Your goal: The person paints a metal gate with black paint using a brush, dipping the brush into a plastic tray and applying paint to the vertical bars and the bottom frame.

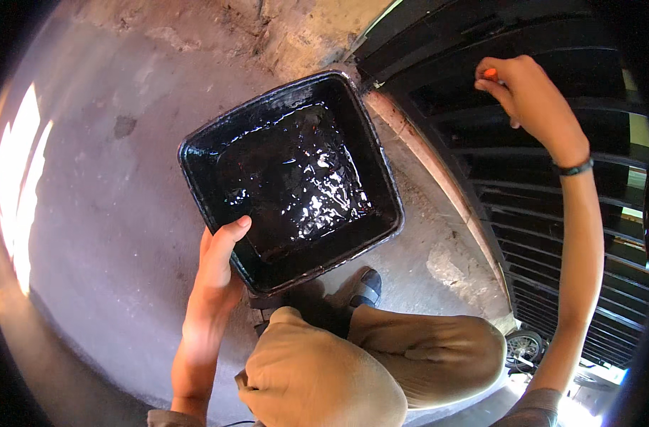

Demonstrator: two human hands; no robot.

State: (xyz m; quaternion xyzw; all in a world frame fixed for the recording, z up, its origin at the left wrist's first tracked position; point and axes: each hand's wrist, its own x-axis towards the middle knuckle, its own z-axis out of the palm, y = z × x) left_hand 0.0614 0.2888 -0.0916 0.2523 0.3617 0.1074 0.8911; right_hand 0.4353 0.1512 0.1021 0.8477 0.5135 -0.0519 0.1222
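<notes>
My left hand (223, 252) grips the near left rim of a black square tub (264, 281), thumb over the edge and fingers beneath. Glossy dark liquid (267, 178) with bright reflections and a few tiny reddish specks lies in the tub. Up at the right, my right hand (527, 92) is raised, its fingers closed around a small orange thing (490, 74). Only the tip of that thing shows, so its kind is unclear. Behind this hand is a dark slatted gate or panel (495, 135). A dark band (575, 168) circles my right wrist.
Grey concrete floor (111, 213) spreads to the left, with sunlit patches at its edge. A rough stone or plaster wall base (317, 35) stands at the far side. My bent knees (438, 349) and a sandalled foot (368, 286) are below the tub. A wheel (525, 347) shows at the lower right.
</notes>
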